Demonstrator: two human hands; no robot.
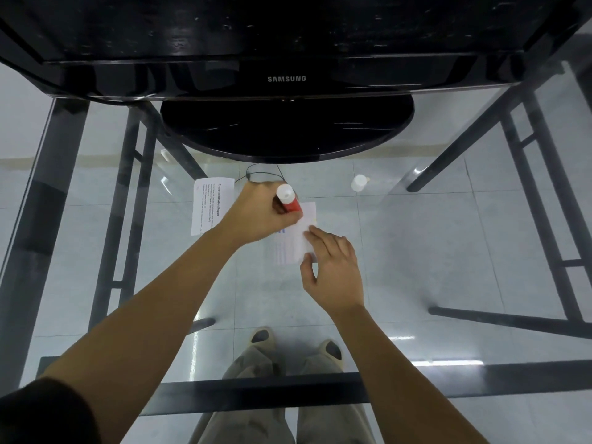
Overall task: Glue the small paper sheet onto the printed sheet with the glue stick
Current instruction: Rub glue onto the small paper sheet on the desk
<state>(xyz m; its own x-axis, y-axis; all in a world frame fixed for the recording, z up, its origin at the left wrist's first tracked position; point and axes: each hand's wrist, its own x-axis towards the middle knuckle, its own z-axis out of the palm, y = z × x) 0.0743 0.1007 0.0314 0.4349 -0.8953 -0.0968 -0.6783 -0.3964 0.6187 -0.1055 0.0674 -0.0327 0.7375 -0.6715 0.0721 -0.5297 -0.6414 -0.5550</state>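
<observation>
a: glue stick [289, 200], red barrel with a white end up, enclosed in the left grip [262, 214]; its working tip points down at the small paper sheet [306, 230], which lies just right of and under that grip. is the tip touching?

b: cannot tell; the fist hides the contact. the right grip [333, 270] is not closed on anything: fingers spread, fingertips [312, 233] pressing the sheet's near edge, thumb beside it.

a: and the printed sheet [212, 210]?

b: flat on the bench [448, 251], just left of the left grip, partly behind the wrist. the two sheets lie apart, so joining is judged not yet done.

a: how is this step done well?

b: keep the right grip pinning the sheet so it does not slide on the glass; draw the stick in short, light strokes away from the pinning fingers and out to the edges and corners. heavy pressure would likely wrinkle or drag thin paper.

a: the white object up and right of both grips?

b: probably the cap [359, 182], standing well apart.

a: surface and room?

b: a clear glass bench on a dark metal frame; pale glossy floor tiles and the person's feet show through it. a black monitor [288, 59] on a round base stands beyond the grips.
</observation>
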